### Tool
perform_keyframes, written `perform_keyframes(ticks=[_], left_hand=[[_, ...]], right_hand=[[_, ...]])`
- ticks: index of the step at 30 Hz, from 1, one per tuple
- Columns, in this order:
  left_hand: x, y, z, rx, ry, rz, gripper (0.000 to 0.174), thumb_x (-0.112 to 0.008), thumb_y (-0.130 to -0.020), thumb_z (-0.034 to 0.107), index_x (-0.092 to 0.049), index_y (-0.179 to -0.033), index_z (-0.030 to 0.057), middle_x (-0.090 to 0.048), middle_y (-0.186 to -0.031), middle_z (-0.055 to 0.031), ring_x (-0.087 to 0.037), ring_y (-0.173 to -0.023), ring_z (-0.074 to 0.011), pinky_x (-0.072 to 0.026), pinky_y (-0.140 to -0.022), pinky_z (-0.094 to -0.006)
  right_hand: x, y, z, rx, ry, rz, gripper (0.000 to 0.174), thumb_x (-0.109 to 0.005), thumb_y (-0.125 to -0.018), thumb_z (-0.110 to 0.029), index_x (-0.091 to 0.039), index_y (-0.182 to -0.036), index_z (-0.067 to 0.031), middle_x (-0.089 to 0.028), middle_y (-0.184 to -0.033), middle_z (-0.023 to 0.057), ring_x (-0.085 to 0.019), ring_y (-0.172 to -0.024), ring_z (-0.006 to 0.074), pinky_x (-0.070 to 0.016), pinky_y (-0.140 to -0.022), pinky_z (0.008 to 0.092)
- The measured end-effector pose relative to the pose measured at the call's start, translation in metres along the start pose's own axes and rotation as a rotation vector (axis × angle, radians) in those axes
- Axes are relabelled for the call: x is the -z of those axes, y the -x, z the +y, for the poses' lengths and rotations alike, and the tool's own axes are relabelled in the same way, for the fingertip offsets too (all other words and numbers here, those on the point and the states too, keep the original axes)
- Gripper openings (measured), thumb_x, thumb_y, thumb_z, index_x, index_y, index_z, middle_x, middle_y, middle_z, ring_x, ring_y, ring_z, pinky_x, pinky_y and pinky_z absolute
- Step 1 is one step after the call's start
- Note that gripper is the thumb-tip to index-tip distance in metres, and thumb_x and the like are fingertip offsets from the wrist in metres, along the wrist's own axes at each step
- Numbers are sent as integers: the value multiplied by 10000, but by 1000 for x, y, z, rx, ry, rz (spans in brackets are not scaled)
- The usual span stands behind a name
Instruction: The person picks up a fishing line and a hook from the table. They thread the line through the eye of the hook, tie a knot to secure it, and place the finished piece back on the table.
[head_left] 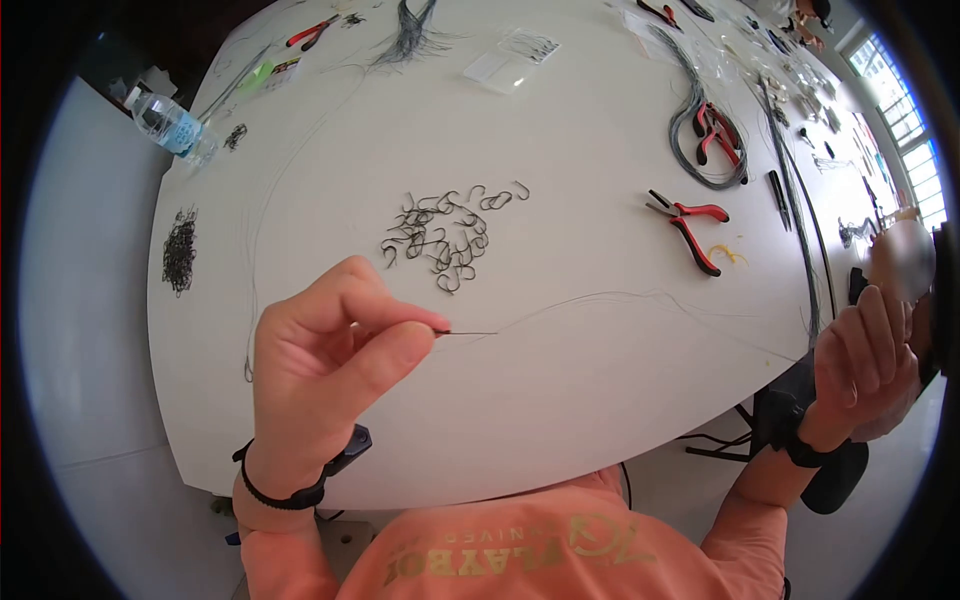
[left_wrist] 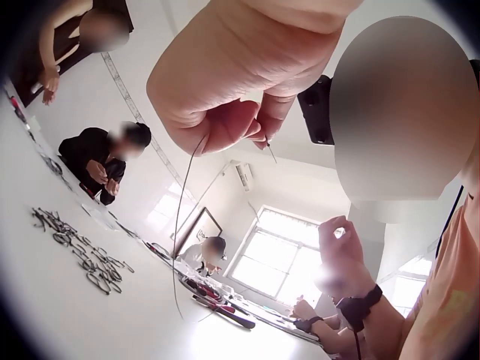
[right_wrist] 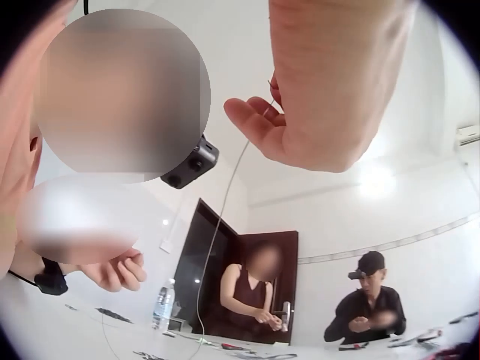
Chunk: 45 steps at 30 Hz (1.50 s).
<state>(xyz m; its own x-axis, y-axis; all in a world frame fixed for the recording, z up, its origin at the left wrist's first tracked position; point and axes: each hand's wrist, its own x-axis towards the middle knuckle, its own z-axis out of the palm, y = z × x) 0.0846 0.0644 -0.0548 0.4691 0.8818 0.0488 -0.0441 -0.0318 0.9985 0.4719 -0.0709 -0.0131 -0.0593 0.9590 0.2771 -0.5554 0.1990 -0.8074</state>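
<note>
My left hand (head_left: 325,350) pinches a small dark fish hook between thumb and forefinger; the fingers hide most of it, with its dark end (head_left: 443,332) at the fingertips. A thin line (head_left: 600,295) runs from there in a loose arc to the right over the table. Out past the table's right edge, my raised right hand (head_left: 860,360) has its fingers curled. In the right wrist view a strand of line (right_wrist: 225,195) hangs from those fingertips, which pinch it. Beyond my left hand lies a loose pile of fish hooks (head_left: 440,235) on the white table (head_left: 580,400).
Red-handled pliers (head_left: 700,225) lie right of the hooks, near a coil of grey line (head_left: 680,150) with more pliers (head_left: 715,135). To the left are a darker pile (head_left: 180,252) and a water bottle (head_left: 172,125). Clear plastic bags (head_left: 512,60) lie farther back. Other people sit around the table.
</note>
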Motion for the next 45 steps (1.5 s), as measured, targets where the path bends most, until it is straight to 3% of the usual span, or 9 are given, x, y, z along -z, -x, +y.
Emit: perform_keyframes(ticks=[2,7,10,12,13,14,25,33,45], left_hand=[[-1,-2,-2,-13,-50,5,48,-701,-884,-36,-727,-918,-14,-572,-818,7,-482,-705,-31,-383,-594,-196],[1,-7,-5,71,-53,37,30,-682,-909,5,-700,-889,-7,-544,-831,15,-503,-753,-49,-425,-685,-212],[5,-9,-8,70,-74,47,19,-678,-925,4,-694,-923,-5,-601,-885,9,-564,-802,-43,-472,-697,-210],[7,-10,-9,67,-52,40,13,-684,-926,4,-694,-928,-4,-614,-901,2,-577,-807,-44,-490,-701,-215],[7,-11,-17,-32,-20,52,47,-720,-919,50,-741,-959,36,-630,-830,37,-502,-658,5,-365,-501,-183],[8,-11,-19,-38,-25,57,47,-720,-919,50,-741,-959,36,-630,-830,37,-502,-658,5,-365,-501,-183],[3,-9,-20,-106,-233,22,80,-752,-884,49,-761,-945,99,-612,-821,35,-509,-646,-19,-353,-511,-195],[0,-10,-22,-145,-305,22,125,-769,-854,31,-777,-949,112,-614,-793,29,-511,-636,-38,-359,-505,-209],[-5,-7,-22,-215,-331,26,160,-783,-824,18,-786,-956,108,-619,-797,36,-524,-658,-46,-347,-498,-212]], right_hand=[[-20,-19,10,6,121,13,200,-613,-932,-161,-434,-879,-88,-562,-733,53,-624,-585,195,-573,-540,261],[-79,-88,64,98,807,-98,67,-609,-942,-17,-559,-963,23,-596,-816,94,-634,-700,169,-577,-672,283],[-95,-110,88,96,886,-215,277,-641,-815,186,-632,-1060,57,-685,-957,134,-731,-855,206,-594,-771,293],[-108,-116,101,-7,814,-88,222,-688,-801,162,-676,-992,48,-714,-915,114,-744,-858,195,-595,-765,285],[-102,-120,111,124,993,-176,202,-710,-807,112,-699,-985,16,-720,-870,95,-728,-780,183,-576,-682,268],[-97,-123,119,258,1168,-262,181,-733,-814,62,-723,-977,-16,-726,-825,76,-713,-703,172,-557,-599,252],[-94,-113,136,371,1309,-209,176,-778,-716,62,-730,-846,-47,-647,-728,35,-631,-591,122,-468,-498,253],[-92,-112,139,386,1373,-327,180,-758,-727,-7,-622,-832,-61,-502,-726,33,-563,-598,203,-451,-506,333],[-90,-107,127,365,1326,-210,247,-655,-735,135,-661,-915,-34,-686,-833,89,-647,-634,218,-475,-511,312]])
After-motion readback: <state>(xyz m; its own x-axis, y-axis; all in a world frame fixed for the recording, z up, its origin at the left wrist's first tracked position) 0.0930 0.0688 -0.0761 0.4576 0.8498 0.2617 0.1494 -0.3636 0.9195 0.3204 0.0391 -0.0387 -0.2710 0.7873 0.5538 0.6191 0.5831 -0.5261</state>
